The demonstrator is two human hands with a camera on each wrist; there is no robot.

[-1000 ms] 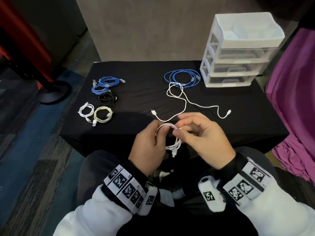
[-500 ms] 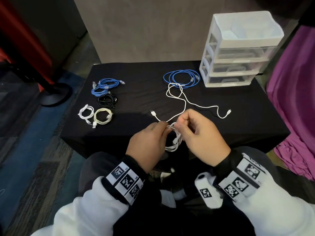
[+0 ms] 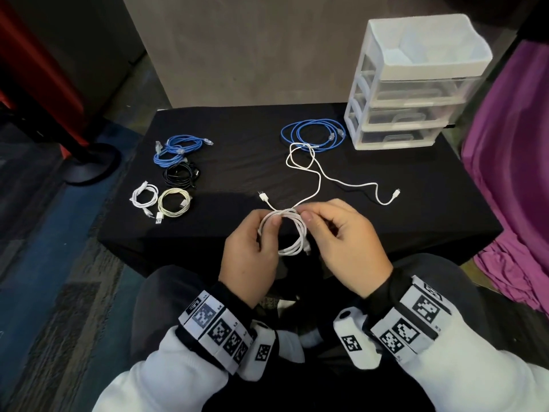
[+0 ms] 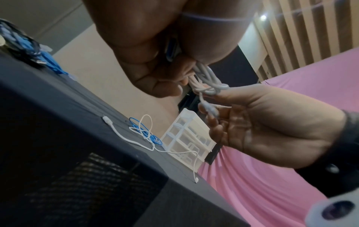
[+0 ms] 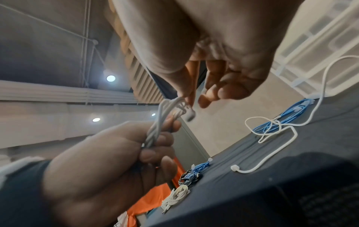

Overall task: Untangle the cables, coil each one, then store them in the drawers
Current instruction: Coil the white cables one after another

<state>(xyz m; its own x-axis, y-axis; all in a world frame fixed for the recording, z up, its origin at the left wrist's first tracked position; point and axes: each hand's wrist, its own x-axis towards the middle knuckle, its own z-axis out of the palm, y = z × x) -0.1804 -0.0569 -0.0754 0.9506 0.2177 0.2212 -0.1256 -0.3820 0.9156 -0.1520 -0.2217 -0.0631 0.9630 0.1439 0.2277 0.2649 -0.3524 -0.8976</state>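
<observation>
A white cable [image 3: 292, 248] wound into a small coil hangs above the table's front edge between both hands. My left hand [image 3: 274, 223] grips the coil's left side, fingers curled round the strands [image 5: 155, 133]. At the top of the coil my right hand [image 3: 306, 217] pinches a wrapped turn [image 4: 209, 89] with thumb and forefinger. The coil's plug end [image 4: 210, 109] dangles beside the right palm. A second white cable [image 3: 319, 185] lies loose on the black table [image 3: 237, 162], its far loop over a blue cable ring [image 3: 312, 133].
A white drawer unit [image 3: 410, 84] with three closed clear drawers stands at the back right. At the left lie coiled cables: blue [image 3: 175, 150], black [image 3: 181, 175], white [image 3: 144, 196], cream [image 3: 173, 203]. Purple cloth [image 3: 511, 173] hangs to the right.
The hands have lifted a little and drawn apart, so the coil now shows as an open ring. My right hand has shifted from wrapping the end to pinching the coil's top.
</observation>
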